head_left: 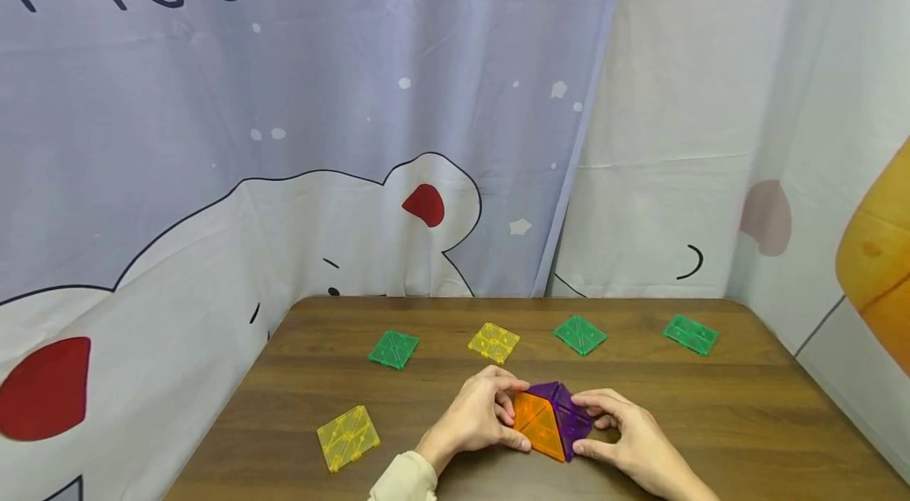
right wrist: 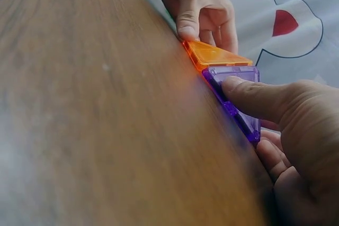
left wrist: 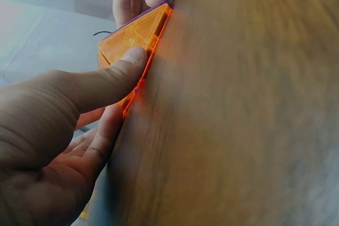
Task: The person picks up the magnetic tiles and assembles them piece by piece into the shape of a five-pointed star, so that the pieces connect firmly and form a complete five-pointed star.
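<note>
Pale cream sleeve (head_left: 402,480) at the left wrist (head_left: 435,447), cuff (head_left: 423,469) perhaps gathered, bare fingers (head_left: 509,383), short nails (left wrist: 136,54)

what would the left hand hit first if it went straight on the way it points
The orange panel, since the left hand touches it; the purple panel beside it probably comes next, though depth is unclear.

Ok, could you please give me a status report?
Left hand holds orange tile, right hand purple tile. Tiles meet along one edge. Green tiles, yellow tiles lie apart, not in the way.

Structure (head_left: 550,423) on table (head_left: 284,382); tiles (head_left: 494,342) behind and left.
</note>
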Demonstrator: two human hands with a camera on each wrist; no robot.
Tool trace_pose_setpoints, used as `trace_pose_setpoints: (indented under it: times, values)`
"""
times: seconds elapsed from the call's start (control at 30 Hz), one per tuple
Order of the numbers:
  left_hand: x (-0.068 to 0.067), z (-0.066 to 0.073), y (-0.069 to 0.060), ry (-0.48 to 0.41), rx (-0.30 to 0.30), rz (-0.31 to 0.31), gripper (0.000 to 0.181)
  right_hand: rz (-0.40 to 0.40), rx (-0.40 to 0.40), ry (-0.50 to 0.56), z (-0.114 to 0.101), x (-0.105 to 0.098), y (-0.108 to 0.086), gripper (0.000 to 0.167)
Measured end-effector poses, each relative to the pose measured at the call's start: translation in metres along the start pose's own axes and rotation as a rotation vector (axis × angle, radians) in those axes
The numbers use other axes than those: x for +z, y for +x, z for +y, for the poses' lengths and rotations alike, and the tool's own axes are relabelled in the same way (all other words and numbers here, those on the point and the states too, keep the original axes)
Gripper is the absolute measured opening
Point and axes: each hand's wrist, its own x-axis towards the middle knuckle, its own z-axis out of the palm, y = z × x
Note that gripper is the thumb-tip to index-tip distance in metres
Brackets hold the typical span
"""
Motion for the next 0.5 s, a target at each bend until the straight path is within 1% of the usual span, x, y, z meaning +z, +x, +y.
trace_pose_setpoints:
  times: [0.2,0.3,0.37,0.43,0.5]
  values:
    - [0.0,-0.003,-0.001,-0.009,0.028,-0.006,0.074,-0.014,-0.002,0.003,0.001,0.001,0.0,0.054]
    - [-0.001,-0.003,-0.001,-0.012,0.027,-0.008,0.074,-0.013,0.012,0.053,0.002,-0.001,0.0,0.055]
    - [-0.001,-0.003,-0.001,-0.016,0.023,-0.009,0.074,0.022,0.042,0.091,0.004,-0.003,0.001,0.057]
    - [-0.002,-0.003,-0.001,-0.027,0.019,-0.009,0.074,0.089,0.074,0.109,0.007,-0.006,0.003,0.06]
    - [-0.002,-0.002,-0.001,-0.037,0.014,-0.008,0.074,0.176,0.104,0.09,0.011,-0.012,0.005,0.061]
